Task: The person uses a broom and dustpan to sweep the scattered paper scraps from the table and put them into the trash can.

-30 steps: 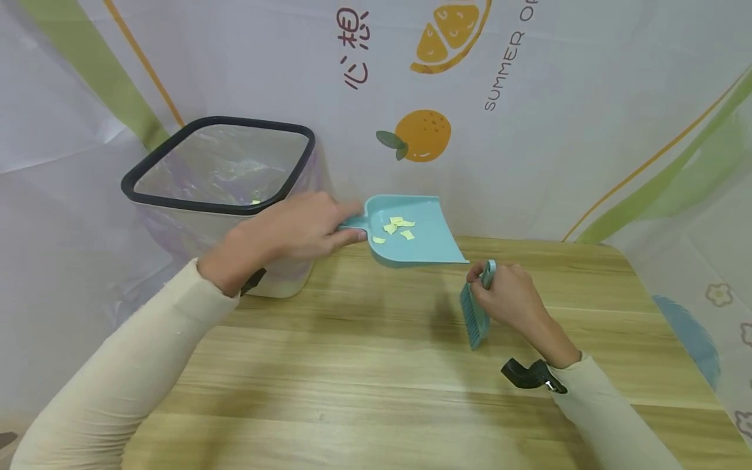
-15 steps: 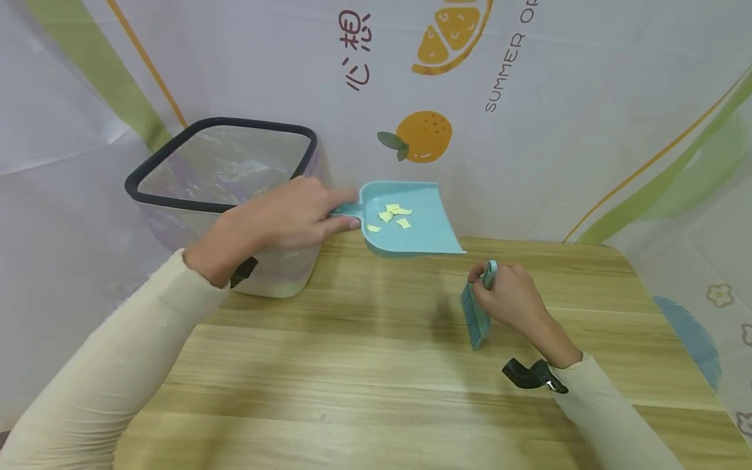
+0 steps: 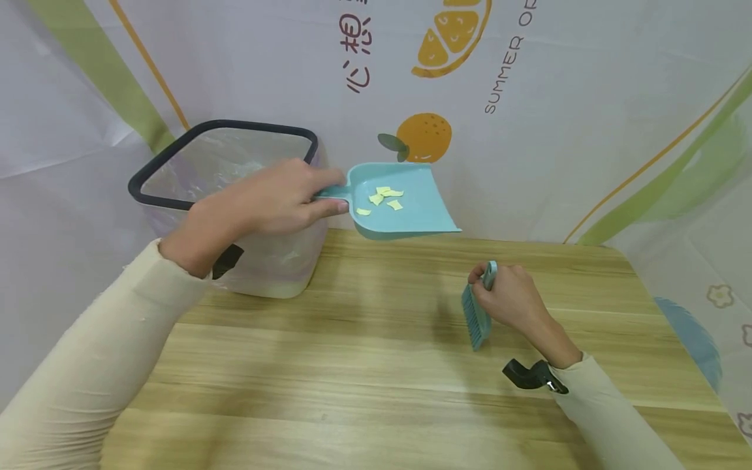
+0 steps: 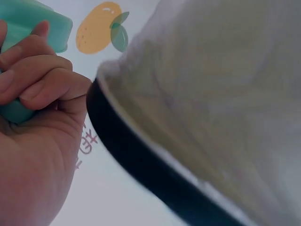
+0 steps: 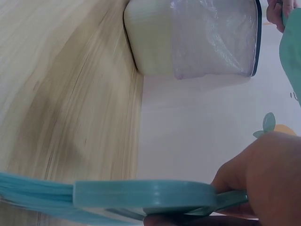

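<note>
My left hand (image 3: 267,199) grips the handle of a light blue dustpan (image 3: 411,202), raised above the table, its wide lip facing right. Several small yellow paper scraps (image 3: 384,194) lie in the pan near the handle end. In the left wrist view the curled fingers (image 4: 51,82) wrap the handle beside the bin's dark rim. Over at the right, my right hand (image 3: 511,297) holds a small blue hand brush (image 3: 477,313) by its handle, bristles facing left, low over the table. The right wrist view shows the brush (image 5: 141,195) from close up.
A white trash bin (image 3: 270,261) with a black rim (image 3: 217,122) and a clear liner stands at the back left, partly behind my left hand. The wooden table (image 3: 364,391) ends at a white curtain (image 3: 564,130) printed with fruit.
My left hand has lifted the dustpan and moved it a little left, further over the bin's near side. The scraps stay in the pan. My right hand with the brush has hardly moved.
</note>
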Demonstrator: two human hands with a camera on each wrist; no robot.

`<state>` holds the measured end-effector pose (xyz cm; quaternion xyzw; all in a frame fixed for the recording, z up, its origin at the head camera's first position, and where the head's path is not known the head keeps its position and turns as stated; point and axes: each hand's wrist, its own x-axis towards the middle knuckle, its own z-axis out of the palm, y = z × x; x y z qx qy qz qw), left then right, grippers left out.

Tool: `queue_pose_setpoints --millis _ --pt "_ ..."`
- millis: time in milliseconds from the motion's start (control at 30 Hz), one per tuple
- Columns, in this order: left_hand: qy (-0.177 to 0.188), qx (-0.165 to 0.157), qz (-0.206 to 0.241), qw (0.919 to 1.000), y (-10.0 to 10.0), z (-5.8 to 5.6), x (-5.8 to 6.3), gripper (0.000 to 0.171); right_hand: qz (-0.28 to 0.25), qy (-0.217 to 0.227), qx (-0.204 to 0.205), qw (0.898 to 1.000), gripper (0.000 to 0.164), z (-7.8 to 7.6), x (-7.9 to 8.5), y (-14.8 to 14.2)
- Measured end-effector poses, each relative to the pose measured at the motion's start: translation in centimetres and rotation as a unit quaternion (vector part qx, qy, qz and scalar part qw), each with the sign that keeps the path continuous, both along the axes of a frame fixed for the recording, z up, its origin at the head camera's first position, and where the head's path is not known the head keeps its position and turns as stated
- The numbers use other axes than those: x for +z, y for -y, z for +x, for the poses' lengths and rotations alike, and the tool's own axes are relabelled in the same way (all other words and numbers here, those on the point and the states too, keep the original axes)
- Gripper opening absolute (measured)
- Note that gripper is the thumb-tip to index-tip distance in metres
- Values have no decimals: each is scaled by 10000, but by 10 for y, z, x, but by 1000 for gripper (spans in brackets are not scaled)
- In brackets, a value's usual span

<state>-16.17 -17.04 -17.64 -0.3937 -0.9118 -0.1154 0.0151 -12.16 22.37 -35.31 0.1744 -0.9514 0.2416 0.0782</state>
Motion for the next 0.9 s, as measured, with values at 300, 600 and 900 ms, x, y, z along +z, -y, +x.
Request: queue_pose_setpoints --millis 300,600,900 --pt "9 170 81 9998 12 2 15 21 -4 -39 39 10000 22 0 1 -1" --pt "-209 299 163 9992 30 2 21 24 -26 -124 19 9999 21 -1 -1 -2" --pt "-538 513 62 9972 51 2 24 17 -71 -102 -17 9999 21 1 -1 -2"
